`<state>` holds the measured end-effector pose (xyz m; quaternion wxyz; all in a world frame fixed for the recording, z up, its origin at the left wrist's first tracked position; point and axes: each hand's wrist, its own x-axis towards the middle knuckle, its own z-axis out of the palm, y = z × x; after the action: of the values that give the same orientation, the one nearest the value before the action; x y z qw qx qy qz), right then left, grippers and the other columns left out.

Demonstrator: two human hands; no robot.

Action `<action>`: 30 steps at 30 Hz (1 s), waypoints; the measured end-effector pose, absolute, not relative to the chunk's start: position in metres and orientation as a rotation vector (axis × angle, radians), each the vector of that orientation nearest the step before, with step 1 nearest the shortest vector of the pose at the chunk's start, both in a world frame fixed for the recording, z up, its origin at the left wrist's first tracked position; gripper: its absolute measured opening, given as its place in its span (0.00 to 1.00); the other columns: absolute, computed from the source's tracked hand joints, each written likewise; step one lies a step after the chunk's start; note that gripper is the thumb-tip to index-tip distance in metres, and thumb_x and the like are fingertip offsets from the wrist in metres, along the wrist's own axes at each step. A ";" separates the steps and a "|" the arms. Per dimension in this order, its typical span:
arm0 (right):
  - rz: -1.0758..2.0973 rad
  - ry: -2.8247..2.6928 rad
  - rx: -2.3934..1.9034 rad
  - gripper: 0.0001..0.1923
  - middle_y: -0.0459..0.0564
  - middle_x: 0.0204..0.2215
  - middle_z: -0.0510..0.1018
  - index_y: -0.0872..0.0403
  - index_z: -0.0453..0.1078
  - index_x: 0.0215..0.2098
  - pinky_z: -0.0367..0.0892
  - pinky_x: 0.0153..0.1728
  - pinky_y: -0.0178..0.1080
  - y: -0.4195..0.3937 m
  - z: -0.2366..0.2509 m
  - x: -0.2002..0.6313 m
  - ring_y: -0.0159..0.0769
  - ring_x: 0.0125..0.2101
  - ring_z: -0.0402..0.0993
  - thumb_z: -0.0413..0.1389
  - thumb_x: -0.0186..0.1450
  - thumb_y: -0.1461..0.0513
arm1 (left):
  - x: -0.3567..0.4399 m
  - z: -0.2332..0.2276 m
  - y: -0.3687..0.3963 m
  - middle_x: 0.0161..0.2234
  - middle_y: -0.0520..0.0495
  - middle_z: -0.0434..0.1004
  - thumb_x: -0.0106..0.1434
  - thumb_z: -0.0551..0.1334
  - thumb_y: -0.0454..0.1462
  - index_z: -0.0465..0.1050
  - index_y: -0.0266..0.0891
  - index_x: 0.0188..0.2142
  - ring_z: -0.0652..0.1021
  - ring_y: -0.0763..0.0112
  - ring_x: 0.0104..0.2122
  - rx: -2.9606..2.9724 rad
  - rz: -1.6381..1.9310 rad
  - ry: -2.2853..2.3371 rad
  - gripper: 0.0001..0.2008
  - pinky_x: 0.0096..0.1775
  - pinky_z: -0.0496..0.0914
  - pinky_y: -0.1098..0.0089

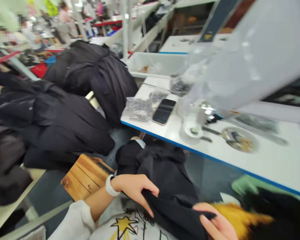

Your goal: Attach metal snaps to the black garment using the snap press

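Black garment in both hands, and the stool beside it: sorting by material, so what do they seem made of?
The black garment looks like soft matte woven fabric: it folds and drapes limply between the left hand and right hand. The stool seems varnished wood, with visible grain.

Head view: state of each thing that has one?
Left hand: pinching the black garment.
Right hand: gripping the same garment.
Phone: screen dark, flat on the white table.
Black jackets: heaped.
Clear bag: blurred, unclear.
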<state>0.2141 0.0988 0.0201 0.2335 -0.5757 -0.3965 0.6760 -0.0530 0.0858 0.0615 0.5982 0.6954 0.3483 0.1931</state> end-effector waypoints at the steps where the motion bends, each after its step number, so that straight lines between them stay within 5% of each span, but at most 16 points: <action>1: 1.877 -1.006 -1.538 0.21 0.53 0.26 0.76 0.53 0.69 0.27 0.68 0.25 0.38 0.096 0.020 0.204 0.40 0.24 0.72 0.60 0.43 0.48 | -0.059 0.063 0.090 0.26 0.54 0.70 0.51 0.64 0.47 0.70 0.39 0.30 0.70 0.74 0.26 1.546 0.402 0.793 0.14 0.30 0.65 0.75; 4: 1.910 -1.154 -1.597 0.24 0.51 0.30 0.76 0.54 0.66 0.41 0.69 0.33 0.41 0.091 -0.012 0.179 0.38 0.28 0.73 0.49 0.54 0.47 | -0.061 0.034 0.099 0.22 0.54 0.70 0.54 0.58 0.51 0.72 0.38 0.28 0.68 0.75 0.23 1.355 0.161 0.980 0.18 0.27 0.63 0.75; 9: 1.810 -1.645 -1.865 0.09 0.53 0.30 0.76 0.54 0.68 0.31 0.64 0.44 0.44 0.087 -0.061 0.184 0.43 0.36 0.72 0.52 0.51 0.64 | -0.040 -0.025 0.093 0.11 0.57 0.55 0.50 0.63 0.39 0.62 0.37 0.13 0.59 0.79 0.15 1.351 0.069 1.325 0.15 0.22 0.56 0.75; 12: 1.731 -1.827 -1.940 0.14 0.58 0.31 0.76 0.59 0.69 0.36 0.62 0.44 0.48 0.105 -0.031 0.192 0.46 0.36 0.72 0.51 0.50 0.69 | -0.049 -0.007 0.107 0.19 0.55 0.67 0.53 0.60 0.36 0.68 0.38 0.24 0.68 0.75 0.22 1.365 0.180 1.432 0.04 0.27 0.62 0.75; 14: 1.588 -2.082 -1.709 0.14 0.58 0.35 0.75 0.60 0.69 0.40 0.63 0.42 0.44 0.133 0.003 0.183 0.41 0.36 0.72 0.49 0.56 0.66 | -0.059 0.019 0.132 0.28 0.52 0.72 0.58 0.56 0.37 0.68 0.40 0.33 0.72 0.74 0.29 1.396 0.419 1.549 0.05 0.33 0.65 0.74; 19: 1.026 -1.880 -1.406 0.21 0.59 0.38 0.73 0.63 0.63 0.49 0.66 0.40 0.42 0.235 0.058 0.100 0.40 0.37 0.70 0.46 0.63 0.58 | -0.058 0.058 0.190 0.30 0.49 0.73 0.59 0.56 0.38 0.66 0.38 0.35 0.73 0.73 0.31 1.514 1.326 1.862 0.05 0.36 0.68 0.72; 21: 0.702 -1.917 -1.549 0.25 0.67 0.42 0.70 0.68 0.62 0.50 0.60 0.48 0.50 0.275 0.062 0.060 0.50 0.45 0.65 0.48 0.62 0.56 | -0.052 0.058 0.194 0.30 0.49 0.73 0.60 0.55 0.36 0.66 0.38 0.35 0.74 0.73 0.31 1.561 1.327 1.759 0.05 0.36 0.68 0.72; 24: 0.616 -1.807 -1.789 0.34 0.73 0.44 0.66 0.70 0.57 0.52 0.61 0.43 0.55 0.319 0.061 0.019 0.58 0.47 0.62 0.53 0.59 0.51 | -0.053 0.048 0.180 0.28 0.49 0.74 0.60 0.54 0.35 0.68 0.38 0.34 0.74 0.73 0.30 1.643 1.068 1.606 0.05 0.35 0.68 0.72; 30: 0.762 -1.705 -1.921 0.32 0.69 0.43 0.69 0.64 0.53 0.56 0.65 0.40 0.51 0.338 0.062 0.011 0.56 0.44 0.67 0.54 0.59 0.55 | -0.076 0.031 0.151 0.25 0.50 0.73 0.60 0.54 0.35 0.68 0.37 0.33 0.74 0.74 0.27 1.440 0.981 1.622 0.06 0.33 0.68 0.72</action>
<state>0.0109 0.3376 0.0622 0.2293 -0.6980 -0.6194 0.2768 -0.0759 0.1507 0.0307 0.3716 0.5617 0.6325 0.3825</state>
